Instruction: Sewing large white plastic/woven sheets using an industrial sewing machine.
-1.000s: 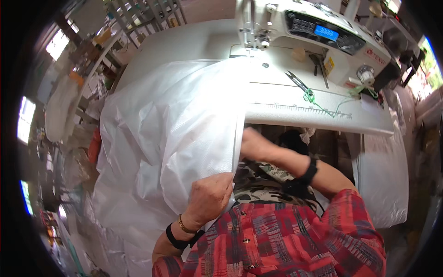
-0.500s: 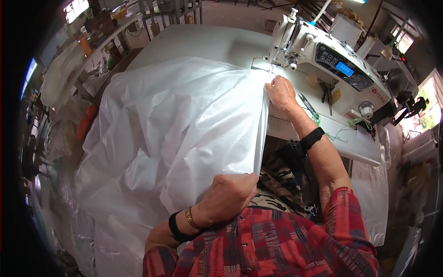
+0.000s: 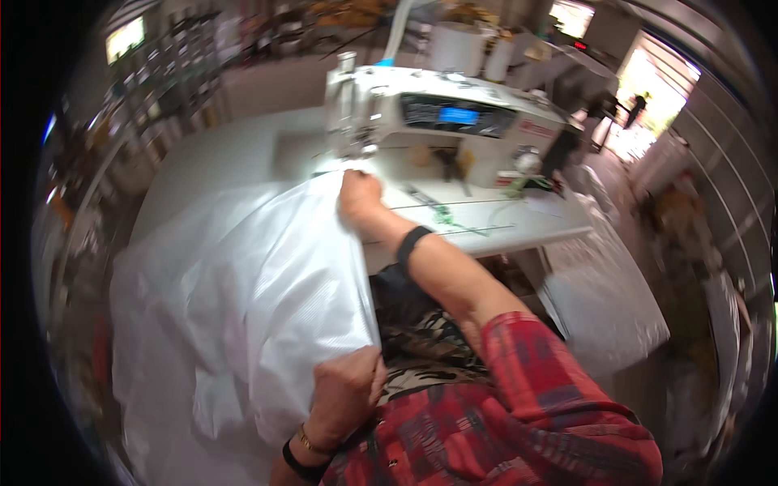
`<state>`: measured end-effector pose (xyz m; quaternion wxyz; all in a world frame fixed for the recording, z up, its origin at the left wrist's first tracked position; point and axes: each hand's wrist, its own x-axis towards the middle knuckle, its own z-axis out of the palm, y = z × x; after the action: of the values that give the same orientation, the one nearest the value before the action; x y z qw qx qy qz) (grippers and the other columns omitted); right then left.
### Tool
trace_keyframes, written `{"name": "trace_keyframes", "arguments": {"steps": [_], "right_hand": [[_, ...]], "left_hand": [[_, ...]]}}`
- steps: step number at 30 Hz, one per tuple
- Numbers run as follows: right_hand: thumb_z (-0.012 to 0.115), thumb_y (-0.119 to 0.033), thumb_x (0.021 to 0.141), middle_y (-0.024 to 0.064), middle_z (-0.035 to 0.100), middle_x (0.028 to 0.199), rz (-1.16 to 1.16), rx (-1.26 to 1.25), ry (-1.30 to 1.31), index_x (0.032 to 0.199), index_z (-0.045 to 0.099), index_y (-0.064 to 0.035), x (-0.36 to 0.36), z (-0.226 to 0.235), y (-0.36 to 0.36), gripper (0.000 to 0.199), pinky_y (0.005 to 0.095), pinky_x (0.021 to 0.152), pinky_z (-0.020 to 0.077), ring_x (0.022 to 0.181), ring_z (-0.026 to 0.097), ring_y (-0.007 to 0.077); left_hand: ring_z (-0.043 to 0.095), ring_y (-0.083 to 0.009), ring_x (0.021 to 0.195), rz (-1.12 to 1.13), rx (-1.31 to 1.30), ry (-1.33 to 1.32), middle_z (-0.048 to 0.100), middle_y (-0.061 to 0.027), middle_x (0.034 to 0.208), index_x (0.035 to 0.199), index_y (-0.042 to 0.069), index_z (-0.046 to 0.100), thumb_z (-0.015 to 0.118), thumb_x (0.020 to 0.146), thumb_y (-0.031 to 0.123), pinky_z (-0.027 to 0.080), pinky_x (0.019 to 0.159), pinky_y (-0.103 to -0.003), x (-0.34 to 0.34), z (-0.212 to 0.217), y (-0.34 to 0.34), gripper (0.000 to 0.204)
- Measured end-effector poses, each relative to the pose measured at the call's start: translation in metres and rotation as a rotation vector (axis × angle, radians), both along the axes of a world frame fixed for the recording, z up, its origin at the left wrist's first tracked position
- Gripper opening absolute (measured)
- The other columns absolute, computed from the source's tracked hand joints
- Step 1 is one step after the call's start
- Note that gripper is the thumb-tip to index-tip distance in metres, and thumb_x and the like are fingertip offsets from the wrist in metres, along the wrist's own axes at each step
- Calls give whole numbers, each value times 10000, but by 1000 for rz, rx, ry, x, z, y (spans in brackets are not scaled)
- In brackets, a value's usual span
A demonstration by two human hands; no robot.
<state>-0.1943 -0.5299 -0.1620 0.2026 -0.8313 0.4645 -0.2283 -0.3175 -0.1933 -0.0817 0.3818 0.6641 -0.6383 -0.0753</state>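
A large white woven plastic sheet [image 3: 275, 283] spreads over the left of the sewing table and hangs toward my lap. Close to my body, my left hand [image 3: 348, 389] is closed in a fist on the sheet's right edge. Farther away, my right hand [image 3: 360, 196] pinches the same edge just in front of the needle area. Its fingertips are partly hidden and blurred. Between both hands the edge runs fairly straight. The white sewing machine [image 3: 454, 121] stands over the sheet's far corner, its blue display lit.
Scissors with green thread [image 3: 442, 212] lie on the table [image 3: 486, 239] right of my right hand. Behind the machine stand white thread cones [image 3: 498, 61]. Clear plastic wrapping [image 3: 604, 308] hangs beyond the table's right end. Racks fill the far left.
The view has swung to the right, so the machine and sheet appear farther left. Both hands keep hold of the sheet's edge. The picture is now blurred by motion.
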Motion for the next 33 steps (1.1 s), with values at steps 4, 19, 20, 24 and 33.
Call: {"name": "trace_keyframes", "arguments": {"steps": [4, 19, 20, 24, 33], "right_hand": [[603, -88, 773, 118, 694, 817, 32, -281, -135, 801, 682, -76, -1, 2, 12, 84, 297, 658, 528, 842, 683, 233], [635, -71, 726, 128, 680, 696, 193, -709, 216, 787, 675, -42, -29, 38, 30, 78, 390, 553, 519, 674, 691, 253], [628, -74, 741, 122, 687, 702, 213, -707, 217, 806, 675, -43, -31, 39, 28, 86, 379, 558, 527, 681, 697, 249], [622, -80, 751, 131, 692, 707, 253, -563, 219, 800, 670, -40, -46, 46, 42, 80, 367, 575, 538, 693, 704, 252], [637, -124, 755, 94, 717, 755, 383, -451, 394, 819, 737, -75, -46, 55, 61, 128, 377, 617, 552, 726, 712, 262]], "left_hand": [[587, -337, 576, 44, 8, -7, 561, -149, 632, 783, 33, 573, 638, 812, 76, 432, 544, -413, 0, -3, -2, 83], [589, -336, 567, -2, -6, 5, 551, -135, 597, 740, 50, 523, 643, 810, 91, 433, 528, -425, -5, -5, -12, 145], [591, -337, 569, -7, -4, 3, 556, -136, 598, 744, 48, 525, 644, 811, 96, 435, 530, -425, -6, -6, -13, 144], [595, -341, 561, -10, 10, 3, 561, -137, 591, 754, 50, 532, 645, 816, 111, 441, 530, -427, -5, -8, -12, 142], [597, -340, 578, -6, 79, -20, 563, -136, 608, 770, 62, 544, 646, 812, 117, 432, 530, -423, -8, -6, -10, 123]]}}
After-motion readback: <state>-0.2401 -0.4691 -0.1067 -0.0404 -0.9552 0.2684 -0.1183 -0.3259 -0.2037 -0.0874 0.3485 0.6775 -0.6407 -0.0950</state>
